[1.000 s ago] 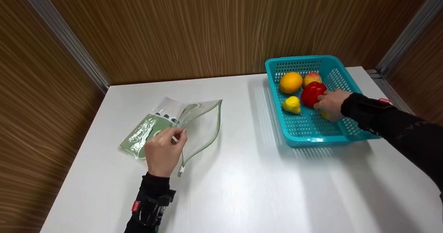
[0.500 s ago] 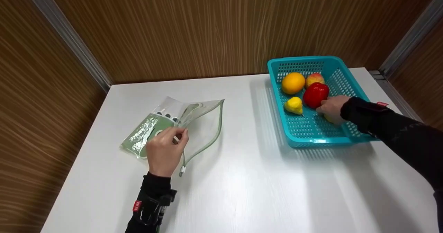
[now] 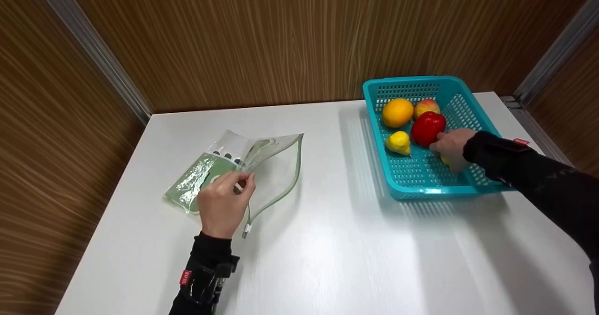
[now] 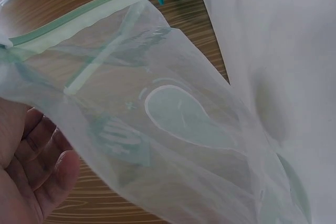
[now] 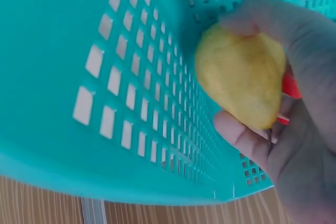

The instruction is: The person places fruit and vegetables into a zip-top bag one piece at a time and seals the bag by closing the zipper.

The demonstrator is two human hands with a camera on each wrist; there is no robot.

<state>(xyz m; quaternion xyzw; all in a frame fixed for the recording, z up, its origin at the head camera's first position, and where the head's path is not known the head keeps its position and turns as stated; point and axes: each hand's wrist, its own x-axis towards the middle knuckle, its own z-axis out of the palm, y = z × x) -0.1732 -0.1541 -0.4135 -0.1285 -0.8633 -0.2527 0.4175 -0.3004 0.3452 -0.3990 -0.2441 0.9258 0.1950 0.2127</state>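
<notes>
My left hand (image 3: 223, 203) pinches the rim of a clear zip bag (image 3: 273, 174) with a green zip edge and holds its mouth apart. In the left wrist view the clear film (image 4: 178, 119) with green print spreads beyond my curled fingers. Inside the turquoise basket (image 3: 433, 190), my right hand (image 3: 451, 147) grips a yellow pear (image 5: 241, 72), thumb on one side and fingers on the other. A red bell pepper (image 3: 428, 128) sits just beside that hand. Left of the pepper lies a second yellow pear (image 3: 398, 142).
An orange (image 3: 397, 113) and a red-yellow peach (image 3: 427, 107) lie toward the basket's back. The bag's green printed lower part (image 3: 189, 184) rests on the white table (image 3: 318, 245). Wood-grain panels (image 3: 262, 39) stand behind and at both sides.
My right hand has drawn slightly away from the pepper, and its fingers have closed round the pear. My left hand keeps its pinch on the bag. The head view has shifted slightly.
</notes>
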